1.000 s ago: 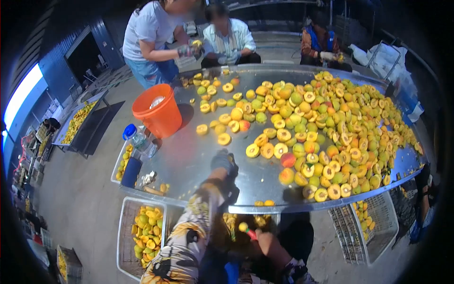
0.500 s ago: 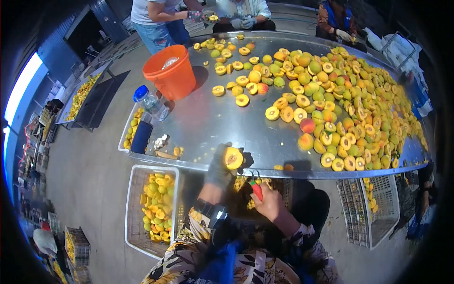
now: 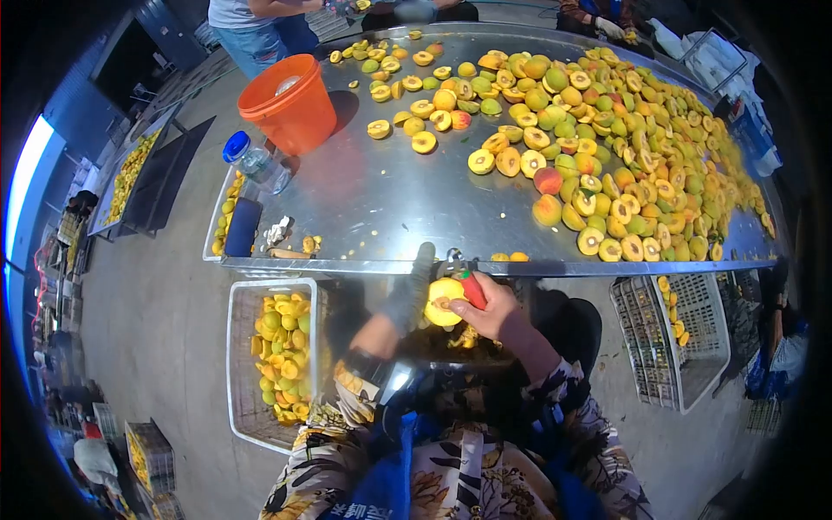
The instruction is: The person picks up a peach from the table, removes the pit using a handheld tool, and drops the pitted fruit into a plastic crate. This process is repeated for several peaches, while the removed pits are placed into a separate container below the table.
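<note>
A halved yellow peach [image 3: 440, 293] is between my hands, just in front of the table's near edge. My gloved left hand [image 3: 409, 290] holds it from the left side, one finger pointing up past the fruit. My bare right hand [image 3: 498, 310] is closed around the red handle of a pitting knife [image 3: 473, 289], its thumb side against the peach. The knife's dark metal end sticks up near the table edge. On the steel table [image 3: 364, 199] lies a large heap of halved peaches [image 3: 641, 173], mostly to the right.
An orange bucket [image 3: 290, 108], a blue-capped bottle [image 3: 260, 167] and a dark phone-like object [image 3: 243, 227] are on the table's left. Plastic crates [image 3: 232, 364] with peach pieces stand below on the left and right [image 3: 715, 364]. Other people [image 3: 251, 30] are across the table.
My left hand has brought the peach half down off the table edge, toward me. My right hand with the pitting knife has moved up to it. The head view has tilted lower.
</note>
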### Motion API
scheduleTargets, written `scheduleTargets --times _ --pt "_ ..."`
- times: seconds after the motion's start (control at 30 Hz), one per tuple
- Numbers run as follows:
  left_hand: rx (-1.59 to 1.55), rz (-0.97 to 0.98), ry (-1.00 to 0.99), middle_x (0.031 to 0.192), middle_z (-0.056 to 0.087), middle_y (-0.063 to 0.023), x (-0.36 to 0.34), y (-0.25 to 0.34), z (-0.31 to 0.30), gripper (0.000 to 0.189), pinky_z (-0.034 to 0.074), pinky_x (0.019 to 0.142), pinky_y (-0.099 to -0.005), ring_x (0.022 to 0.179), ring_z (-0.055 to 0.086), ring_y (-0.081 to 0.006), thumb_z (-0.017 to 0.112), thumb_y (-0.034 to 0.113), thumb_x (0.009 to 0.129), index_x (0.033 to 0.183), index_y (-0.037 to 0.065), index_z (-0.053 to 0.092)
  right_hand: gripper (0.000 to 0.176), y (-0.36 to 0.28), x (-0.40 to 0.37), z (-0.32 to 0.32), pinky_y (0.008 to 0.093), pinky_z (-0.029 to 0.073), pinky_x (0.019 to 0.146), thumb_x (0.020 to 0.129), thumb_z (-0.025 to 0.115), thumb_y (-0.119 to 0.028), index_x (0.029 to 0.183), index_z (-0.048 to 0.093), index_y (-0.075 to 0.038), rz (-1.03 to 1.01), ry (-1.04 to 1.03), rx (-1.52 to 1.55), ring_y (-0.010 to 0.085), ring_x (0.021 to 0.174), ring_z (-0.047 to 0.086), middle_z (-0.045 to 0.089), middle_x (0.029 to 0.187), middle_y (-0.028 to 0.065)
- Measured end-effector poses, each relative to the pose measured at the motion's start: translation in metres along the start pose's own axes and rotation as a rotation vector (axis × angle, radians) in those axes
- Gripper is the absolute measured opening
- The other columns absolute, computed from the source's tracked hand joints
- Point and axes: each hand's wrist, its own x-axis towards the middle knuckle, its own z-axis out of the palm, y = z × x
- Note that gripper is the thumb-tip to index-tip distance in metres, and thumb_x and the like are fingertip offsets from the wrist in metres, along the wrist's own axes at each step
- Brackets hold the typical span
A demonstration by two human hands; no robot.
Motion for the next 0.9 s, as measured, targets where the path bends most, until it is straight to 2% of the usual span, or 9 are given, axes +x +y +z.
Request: scheduleTargets --times 0.03,0.13,0.17,0.27,0.33,0.4,0.5,0.6,0.9 --pt "0.049 -0.002 -0.045 0.093 0.062 -0.0136 -0.001 0.003 0.002 0.079 0.053 0.069 -0.0313 0.081 0.062 -0.022 0.038 0.069 0.078 0.113 -0.001 0.051 0.035 0.019 0.008 0.01 0.029 0.048 0.06 0.082 0.062 -0.021 0.111 0.049 -0.005 -0.206 0.043 0.008 0.0161 0.062 0.058 0.06 0.081 0.0077" --pt "-0.218 0.249 -0.144 0.102 0.058 -0.015 -0.01 0.005 0.017 0.083 0.051 0.077 -0.0333 0.088 0.06 -0.0237 0.039 0.069 0.077 0.121 0.0 0.043 0.029 0.021 0.01 0.009 0.0274 0.044 0.045 0.086 0.058 -0.02 0.109 0.047 -0.007 0.2 0.014 0.359 0.0126 0.047 0.05 0.055 0.073 0.0062" --pt "-0.287 0.334 -0.144 0.107 0.055 -0.014 -0.013 0.001 0.021 0.084 0.049 0.076 -0.03 0.085 0.058 -0.0201 0.04 0.068 0.078 0.126 -0.001 0.037 0.039 0.009 0.011 0.013 0.0232 0.037 0.036 0.078 0.066 -0.025 0.107 0.048 -0.006 0.38 0.123 0.487 0.0084 0.042 0.044 0.051 0.066 0.0022" --pt "-0.281 0.584 -0.041 0.107 0.055 -0.0143 -0.01 -0.015 0.033 0.075 0.048 0.077 -0.0301 0.084 0.058 -0.02 0.048 0.06 0.08 0.126 0.001 0.037 0.021 0.007 0.005 0.036 0.026 0.038 0.034 0.087 0.056 -0.022 0.097 0.046 -0.007 0.245 0.222 1.015 0.0099 0.038 0.042 0.045 0.06 0.0024" --pt "-0.384 0.59 0.067 0.099 0.058 -0.0139 -0.001 -0.023 0.03 0.064 0.05 0.07 -0.0309 0.079 0.059 -0.0209 0.054 0.049 0.081 0.123 0.004 0.04 0.016 0.001 0.003 0.056 0.0252 0.038 0.032 0.088 0.054 -0.022 0.093 0.047 -0.008 0.29 0.289 1.014 0.0092 0.036 0.042 0.047 0.06 0.0022" --pt "-0.493 0.486 0.168 0.096 0.059 -0.014 0.003 -0.021 0.023 0.057 0.051 0.066 -0.0319 0.075 0.059 -0.0216 0.055 0.046 0.082 0.12 0.005 0.044 0.02 0.011 -0.001 0.057 0.0306 0.041 0.038 0.086 0.057 -0.024 0.089 0.049 -0.006 0.317 0.095 0.755 0.0179 0.04 0.047 0.051 0.061 0.0071" --pt "-0.605 0.462 0.173 0.087 0.061 -0.0168 0.001 -0.015 0.01 0.05 0.052 0.064 -0.0331 0.072 0.061 -0.023 0.056 0.044 0.082 0.105 -0.001 0.052 0.026 0.022 -0.009 0.063 0.037 0.044 0.05 0.082 0.061 -0.025 0.087 0.05 -0.003 -0.137 0.339 -0.057 0.031 0.052 0.054 0.054 0.063 0.015" --pt "-0.623 0.437 0.158 0.08 0.062 -0.016 -0.004 -0.017 0.008 0.048 0.052 0.066 -0.0325 0.072 0.061 -0.0228 0.057 0.044 0.081 0.093 -0.003 0.057 0.031 0.014 -0.017 0.055 0.0406 0.044 0.06 0.078 0.064 -0.027 0.086 0.05 -0.001 0.055 0.182 -0.064 0.039 0.067 0.055 0.055 0.069 0.021" --pt "-0.346 0.561 0.25 0.08 0.062 -0.0123 -0.01 -0.017 0.022 0.044 0.05 0.065 -0.0274 0.072 0.06 -0.0192 0.058 0.042 0.081 0.087 -0.002 0.059 0.029 0.012 -0.024 0.054 0.0397 0.046 0.063 0.08 0.06 -0.023 0.095 0.048 -0.002 0.18 0.036 -0.123 0.0398 0.071 0.057 0.058 0.075 0.0222"
